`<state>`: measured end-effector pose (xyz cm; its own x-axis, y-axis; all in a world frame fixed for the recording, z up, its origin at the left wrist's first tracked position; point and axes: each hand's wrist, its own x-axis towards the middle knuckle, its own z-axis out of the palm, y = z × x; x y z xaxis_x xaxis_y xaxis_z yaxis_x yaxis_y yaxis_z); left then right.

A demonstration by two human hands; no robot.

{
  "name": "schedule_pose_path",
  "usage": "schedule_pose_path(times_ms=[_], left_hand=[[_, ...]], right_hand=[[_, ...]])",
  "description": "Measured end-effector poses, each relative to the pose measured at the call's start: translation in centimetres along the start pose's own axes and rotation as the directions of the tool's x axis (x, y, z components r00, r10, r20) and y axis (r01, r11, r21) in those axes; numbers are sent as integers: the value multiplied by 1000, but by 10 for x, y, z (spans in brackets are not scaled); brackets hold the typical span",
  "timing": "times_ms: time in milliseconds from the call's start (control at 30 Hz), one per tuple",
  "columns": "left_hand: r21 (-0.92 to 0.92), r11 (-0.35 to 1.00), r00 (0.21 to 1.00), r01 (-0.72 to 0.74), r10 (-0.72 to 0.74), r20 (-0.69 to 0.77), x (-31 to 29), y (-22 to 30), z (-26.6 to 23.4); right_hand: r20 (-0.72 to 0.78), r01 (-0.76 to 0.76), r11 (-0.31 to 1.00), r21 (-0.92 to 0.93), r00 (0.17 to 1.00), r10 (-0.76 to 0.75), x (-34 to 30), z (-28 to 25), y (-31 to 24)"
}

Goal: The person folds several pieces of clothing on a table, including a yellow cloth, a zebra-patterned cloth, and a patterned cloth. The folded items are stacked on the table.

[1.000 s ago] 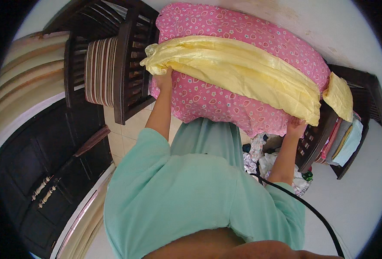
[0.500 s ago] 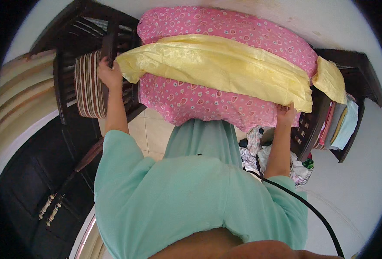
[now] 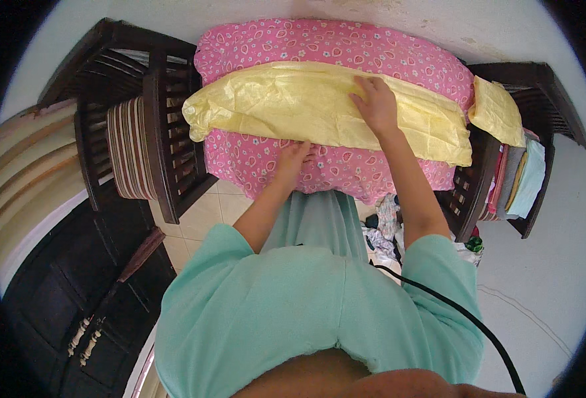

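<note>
Under our hands: a yellow cloth [image 3: 306,106] lies spread lengthwise over a pink flowered pad [image 3: 346,166], which covers a raised surface in front of us.
Right hand [image 3: 374,103]: flat on the cloth, palm down, fingers spread and stretched out, gripping nothing. We judge it presses the fabric so it lies smooth and does not slide.
Left hand [image 3: 294,158]: at the cloth's near edge, where yellow meets pink, fingers bent down onto the edge. We cannot tell whether it pinches the hem or only rests on it; it seems to pin that edge in place.
Hands together: apart, the right one further from us and a little to the right of the left.
Cloth ends: left of the left hand the cloth bunches over the pad's end; right of the right hand a yellow fold [image 3: 496,111] hangs off the far end.
Left of us: a dark slatted chair [image 3: 164,132] with a striped cushion [image 3: 126,156].
Right of us: a dark rack [image 3: 538,93] with folded clothes [image 3: 522,176] stacked beside the right hand's end.
Below the right arm: a black cable [image 3: 459,312] across the floor, and loose rags [image 3: 386,225].
</note>
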<state>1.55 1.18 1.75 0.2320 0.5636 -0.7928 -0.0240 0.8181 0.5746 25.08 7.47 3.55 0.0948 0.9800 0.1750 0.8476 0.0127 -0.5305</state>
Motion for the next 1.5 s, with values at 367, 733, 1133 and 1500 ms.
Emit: schedule_pose_path(times_ms=[367,733,1133,1500], left_hand=[[-459,887,996,-40,71,50,7,7,71],[-65,996,974,-55,67,215,-110,67,52],[132,664,608,-736,564,558,-224,167,99],[-145,564,316,-813,637,703,-306,212,109]], right_hand=[[316,28,989,-143,948,19,42,21,14],[850,-859,206,469,502,162,-47,-98,-37],[157,-165,11,986,954,254,-69,-269,-146],[-97,61,185,981,976,194,-109,-363,-204]])
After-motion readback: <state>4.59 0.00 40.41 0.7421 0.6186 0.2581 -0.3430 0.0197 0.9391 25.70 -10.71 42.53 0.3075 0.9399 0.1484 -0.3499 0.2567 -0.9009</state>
